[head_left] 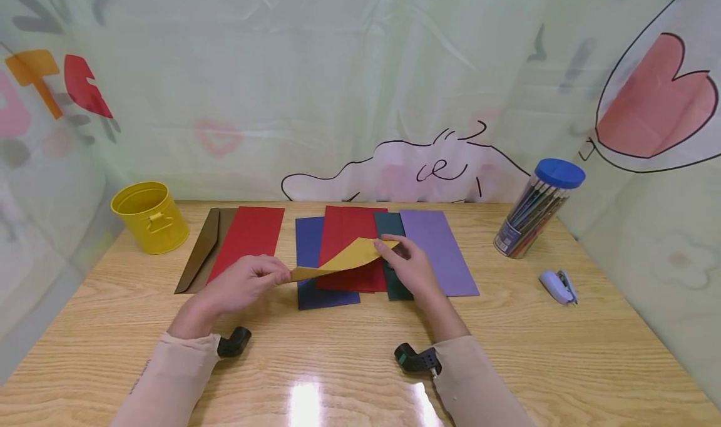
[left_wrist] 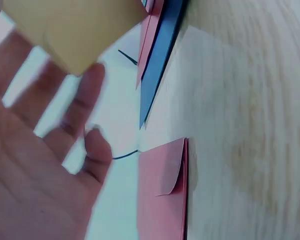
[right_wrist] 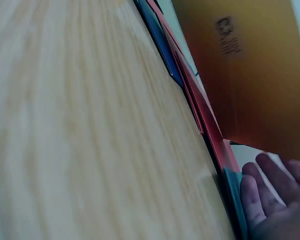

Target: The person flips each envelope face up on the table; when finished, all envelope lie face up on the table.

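Observation:
A golden-yellow envelope [head_left: 345, 259] is held in the air, bowed and tilted, between both hands. My left hand [head_left: 242, 283] pinches its left end between thumb and fingers. At the opposite end, my right hand [head_left: 415, 269] grips the edge with the thumb on top. A small dark print shows on the envelope's face [right_wrist: 230, 90] in the right wrist view. Below it on the table lie a blue envelope [head_left: 327, 298], a red envelope [head_left: 346, 220] overlapping it, and a dark green envelope [head_left: 401, 290] partly under a purple envelope [head_left: 442, 252].
Left of these, another red envelope [head_left: 256, 230] overlaps a brown envelope [head_left: 197, 258]. A yellow bucket [head_left: 160, 226] stands at the back left. On the right are a blue-lidded tube of pencils [head_left: 532, 217] and a small lilac stapler [head_left: 557, 287]. A printed cloth [head_left: 281, 101] hangs behind the table.

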The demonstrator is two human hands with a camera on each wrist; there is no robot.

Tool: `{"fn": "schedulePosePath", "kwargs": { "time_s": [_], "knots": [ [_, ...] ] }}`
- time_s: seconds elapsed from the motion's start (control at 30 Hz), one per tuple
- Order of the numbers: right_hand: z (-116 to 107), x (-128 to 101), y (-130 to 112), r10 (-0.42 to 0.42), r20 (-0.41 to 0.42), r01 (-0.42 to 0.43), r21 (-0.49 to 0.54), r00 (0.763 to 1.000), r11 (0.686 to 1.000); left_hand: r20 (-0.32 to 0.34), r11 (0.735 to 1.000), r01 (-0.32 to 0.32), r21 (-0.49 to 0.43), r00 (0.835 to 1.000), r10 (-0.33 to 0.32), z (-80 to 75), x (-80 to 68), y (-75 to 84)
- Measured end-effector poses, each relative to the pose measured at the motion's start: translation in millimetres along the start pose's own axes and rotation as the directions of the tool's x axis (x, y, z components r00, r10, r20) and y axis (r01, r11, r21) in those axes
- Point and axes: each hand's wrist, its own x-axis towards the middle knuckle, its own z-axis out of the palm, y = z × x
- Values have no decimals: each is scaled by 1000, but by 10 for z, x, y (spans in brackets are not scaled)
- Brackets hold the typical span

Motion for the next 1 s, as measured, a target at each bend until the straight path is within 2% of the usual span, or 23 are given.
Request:
{"fn": "schedulePosePath", "kwargs": {
  "time_s": [0.07,0.13,0.27,0.33,0.4,0.5,0.6,0.7,0.83,1.0],
  "knots": [
    [-4,1,-5,-20,41,18,47,999,999,-79,1000,12,-5,997,-12,-15,-4,15],
    [-7,-7,-14,-46,97,39,72,994,997,-161,1000,9,-16,987,-11,-29,-8,30],
    [7,-17,-25,-83,184,69,82,979,994,-330,1000,-2,-22,944,-6,-47,-13,51],
    [20,-13,-22,-99,190,87,67,977,994,-367,998,9,-67,929,-33,-60,-15,61],
    [29,-8,-9,-121,172,114,46,978,992,-363,992,17,-128,930,-63,-74,-18,64],
    [25,-29,-36,-150,143,149,15,978,989,-306,981,46,-188,946,-103,-85,-21,59],
    [17,-33,-35,-156,125,157,2,980,988,-252,977,81,-197,959,-130,-79,-26,55],
    [22,-8,11,-150,116,151,4,982,989,-210,972,115,-205,965,-158,-66,-30,56],
    [21,-8,21,-150,101,151,6,983,989,-167,969,108,-223,975,-147,-63,-40,45],
    [8,-14,16,-154,96,155,3,983,988,-95,978,72,-194,991,-91,-77,-52,18]
  ]
}}
